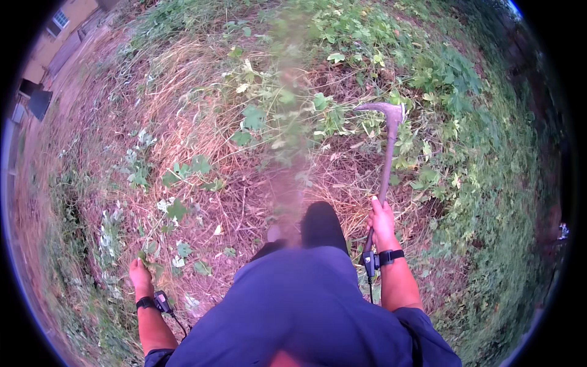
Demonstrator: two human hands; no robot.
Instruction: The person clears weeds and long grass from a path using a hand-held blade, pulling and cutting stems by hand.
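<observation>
My right hand [382, 225] is wrapped round the lower handle of a sickle [387, 150]. The handle slants up and away, and its narrow curved blade points left over cut stalks and green leaves. Out to the left, low in view, my left hand [140, 275] is closed with fingers pinched together at a leafy vine stem [142, 254]. Broad green leaves [177, 210] grow or lie just beyond it. How far the stem runs inside the fingers is hidden.
Dry straw [189, 110] and cut stalks cover the ground ahead. Dense leafy vines [452, 73] stand on the right. A building [55, 37] shows at the far left. Wrist straps carry small boxes with cables. A blurred streak crosses the middle of the view.
</observation>
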